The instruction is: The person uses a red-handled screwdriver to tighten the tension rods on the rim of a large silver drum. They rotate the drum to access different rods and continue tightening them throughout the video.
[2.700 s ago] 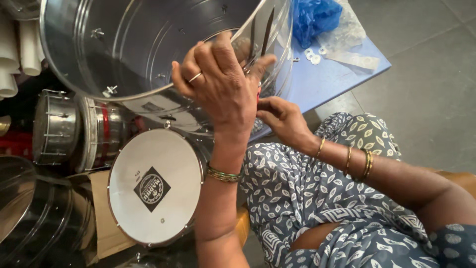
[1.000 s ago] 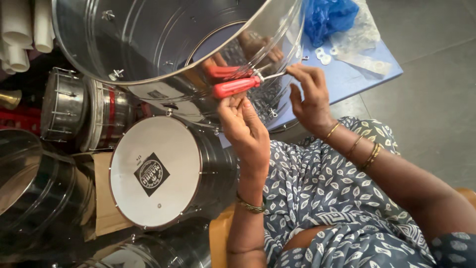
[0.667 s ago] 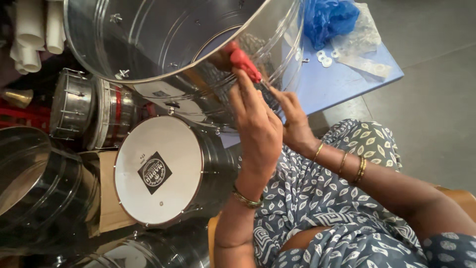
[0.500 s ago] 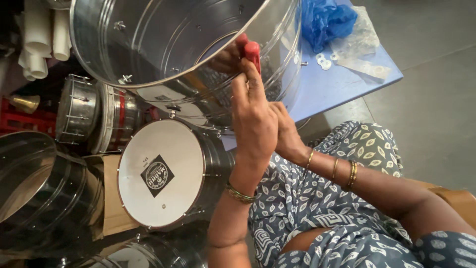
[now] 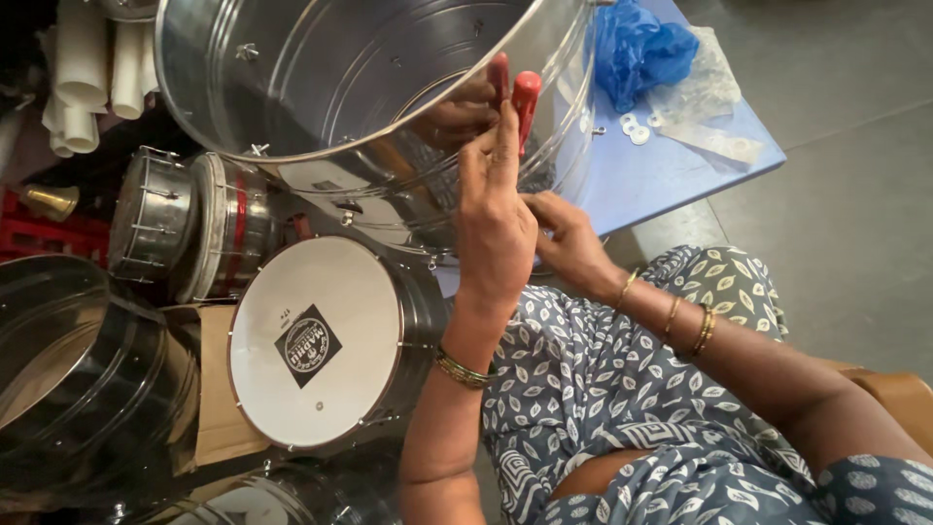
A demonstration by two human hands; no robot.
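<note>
A large shiny metal drum shell (image 5: 321, 68) lies tilted on its side in front of me, its open mouth towards me. My left hand (image 5: 496, 228) reaches up to its rim and grips red-handled pliers (image 5: 526, 92), handles pointing up; the jaws are hidden behind my fingers. My right hand (image 5: 573, 243) sits just below and to the right, fingers pressed against the shell's outer wall. Whether it pinches anything is hidden.
A blue table (image 5: 671, 175) behind the shell carries a blue plastic bag (image 5: 637, 49), white washers (image 5: 632, 128) and clear packets. A finished drum with a white head (image 5: 311, 340), smaller drums (image 5: 194, 224), bare metal shells (image 5: 68, 360) and white tubes (image 5: 92, 68) crowd the left.
My left hand has turned the pliers from lying sideways to upright at the rim. My right hand has dropped from the shell's right wall to just under the left hand.
</note>
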